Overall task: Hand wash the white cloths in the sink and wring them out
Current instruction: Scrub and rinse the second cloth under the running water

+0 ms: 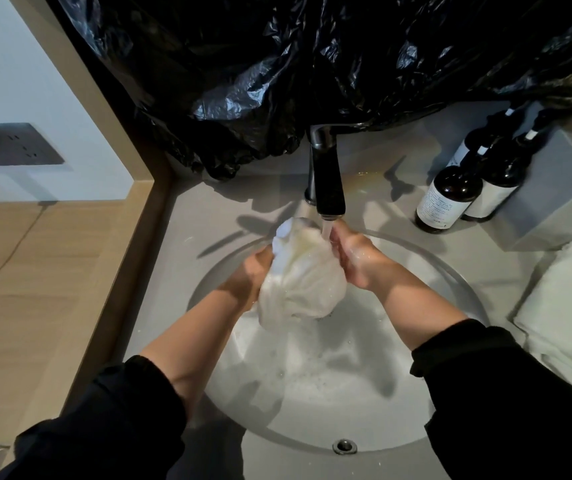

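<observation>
A wet white cloth [300, 275] is bunched up above the round sink [464, 282], just under the black faucet [328, 178]. Water runs from the spout onto the cloth's right edge. My left hand [248, 277] grips the cloth's left side with curled fingers. My right hand [354, 256] holds its right side, fingers wrapped round the fabric beneath the stream. A tail of the cloth hangs down into soapy water [315, 368] in the basin.
Two dark bottles [451, 199] with white labels stand at the back right beside a grey box [561, 195]. Folded white cloths [568, 310] lie on the counter at the right. Black plastic sheeting [312, 64] covers the wall behind the faucet. An overflow hole [344, 446] sits at the near rim.
</observation>
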The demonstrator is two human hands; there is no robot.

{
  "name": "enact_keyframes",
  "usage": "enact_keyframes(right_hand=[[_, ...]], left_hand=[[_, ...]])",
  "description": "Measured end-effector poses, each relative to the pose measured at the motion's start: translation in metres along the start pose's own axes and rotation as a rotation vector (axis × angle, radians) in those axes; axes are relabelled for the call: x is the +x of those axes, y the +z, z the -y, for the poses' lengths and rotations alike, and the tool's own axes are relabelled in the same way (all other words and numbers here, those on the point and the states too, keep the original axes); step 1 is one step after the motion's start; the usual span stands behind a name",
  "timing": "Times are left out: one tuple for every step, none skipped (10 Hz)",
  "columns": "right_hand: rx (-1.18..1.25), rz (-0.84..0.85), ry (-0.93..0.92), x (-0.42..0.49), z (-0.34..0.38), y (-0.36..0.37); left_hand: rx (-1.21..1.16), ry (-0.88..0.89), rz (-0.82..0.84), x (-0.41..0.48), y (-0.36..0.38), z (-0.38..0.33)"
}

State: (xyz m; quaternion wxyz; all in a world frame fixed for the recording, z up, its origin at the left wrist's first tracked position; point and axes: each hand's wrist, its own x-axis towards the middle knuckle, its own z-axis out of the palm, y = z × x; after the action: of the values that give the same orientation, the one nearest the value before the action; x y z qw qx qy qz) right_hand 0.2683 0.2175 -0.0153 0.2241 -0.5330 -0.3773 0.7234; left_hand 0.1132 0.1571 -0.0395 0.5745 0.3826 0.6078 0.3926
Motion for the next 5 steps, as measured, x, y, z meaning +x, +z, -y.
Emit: enact_keyframes(right_hand=[[0.035, 0.016, 0.028, 0.014, -0.013, -0.021], [0.044, 0.012, -0.016, 0.011, -0.010, -0.028], [-0.105, -0.065, -0.084, 0.003, -0.004, -0.026], [-0.344, -0.196, -0.250, 0.000, -0.006, -0.021], [-0.377, -0.278, -0.381, 0.002, -0.016, -0.025]], left_hand=[[-0.031, -0.086, 0.009, -0.009, 0.019, -0.017], [0.035, -0.148, -0.053, 0.005, 0.031, -0.020], [0.119, -0.188, -0.103, 0.020, 0.045, -0.019], [0.078, -0.249, -0.157, 0.024, 0.051, -0.021], [0.074, -0.244, -0.169, 0.026, 0.055, -0.027]])
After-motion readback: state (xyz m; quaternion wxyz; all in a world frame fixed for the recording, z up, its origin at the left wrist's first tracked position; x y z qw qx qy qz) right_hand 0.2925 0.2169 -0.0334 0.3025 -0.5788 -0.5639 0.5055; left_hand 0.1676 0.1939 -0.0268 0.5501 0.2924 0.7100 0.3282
